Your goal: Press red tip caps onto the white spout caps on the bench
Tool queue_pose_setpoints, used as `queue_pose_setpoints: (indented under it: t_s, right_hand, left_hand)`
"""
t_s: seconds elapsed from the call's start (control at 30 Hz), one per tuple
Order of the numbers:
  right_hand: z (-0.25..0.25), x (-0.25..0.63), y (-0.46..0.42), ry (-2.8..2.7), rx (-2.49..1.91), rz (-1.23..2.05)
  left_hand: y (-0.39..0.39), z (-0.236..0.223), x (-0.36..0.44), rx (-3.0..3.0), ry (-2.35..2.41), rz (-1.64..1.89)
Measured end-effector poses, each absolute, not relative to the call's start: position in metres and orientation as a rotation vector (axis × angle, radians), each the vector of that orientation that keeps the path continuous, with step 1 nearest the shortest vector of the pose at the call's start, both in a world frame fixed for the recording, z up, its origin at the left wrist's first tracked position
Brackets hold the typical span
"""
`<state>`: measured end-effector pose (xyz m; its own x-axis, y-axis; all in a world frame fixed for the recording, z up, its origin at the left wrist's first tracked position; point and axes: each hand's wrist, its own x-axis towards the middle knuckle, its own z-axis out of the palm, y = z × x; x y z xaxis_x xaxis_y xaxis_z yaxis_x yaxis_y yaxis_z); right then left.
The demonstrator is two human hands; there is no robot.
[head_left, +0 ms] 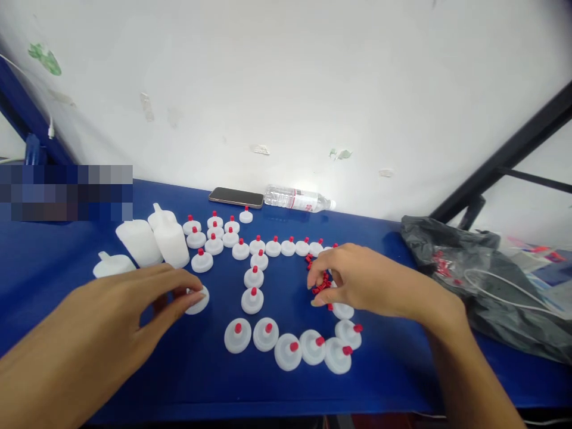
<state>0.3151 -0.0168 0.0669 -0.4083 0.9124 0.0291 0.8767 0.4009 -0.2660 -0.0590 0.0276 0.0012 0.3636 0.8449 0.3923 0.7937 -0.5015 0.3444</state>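
Left of the frame's centre, a white cap (202, 303) is pinched by thumb and finger of the left hand (138, 298); at centre right, loose red tips (322, 287) are overhung by the right hand (369, 280), its thumb and forefinger parted.

Worktop (393, 363), blue, smooth-surfaced, across the lower frame. Bearing: white round plastic caps with red tips (286, 356), standing in clusters and rows, centre; loose small red plastic tips (322, 287), heaped, right of centre; opaque white plastic bottles (172, 241), left; black-screened phone (236, 197), flat, and clear labelled plastic bottle (297, 199), on its side, mid-frame; black crumpled plastic bag (500, 322), right.
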Motion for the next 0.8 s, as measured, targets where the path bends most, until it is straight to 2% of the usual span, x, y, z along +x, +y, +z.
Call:
queue_pose_setpoints:
  t_s: [0.2, 0.27, 0.4, 0.57, 0.8]
  right_hand:
    - [0.056, 0.319, -0.016, -2.472, -1.639, 0.209]
    - [0.056, 0.319, -0.015, -2.488, -1.701, 0.205]
    - [0.058, 0.315, -0.013, -2.531, -1.717, 0.179]
    - [0.069, 0.298, -0.013, -2.423, -1.591, 0.257]
    - [0.058, 0.269, -0.016, -2.226, -1.025, 0.305]
  left_hand:
    - [0.020, -0.009, -0.052, 2.634, 1.661, 0.430]
    - [0.021, -0.017, -0.056, 2.707, 1.609, 0.408]
    - [0.024, -0.025, -0.053, 2.679, 1.568, 0.587]
    - [0.018, -0.002, -0.032, 2.618, 1.369, 0.976]
    - [0.006, 0.014, -0.014, 2.593, 1.199, 1.172]
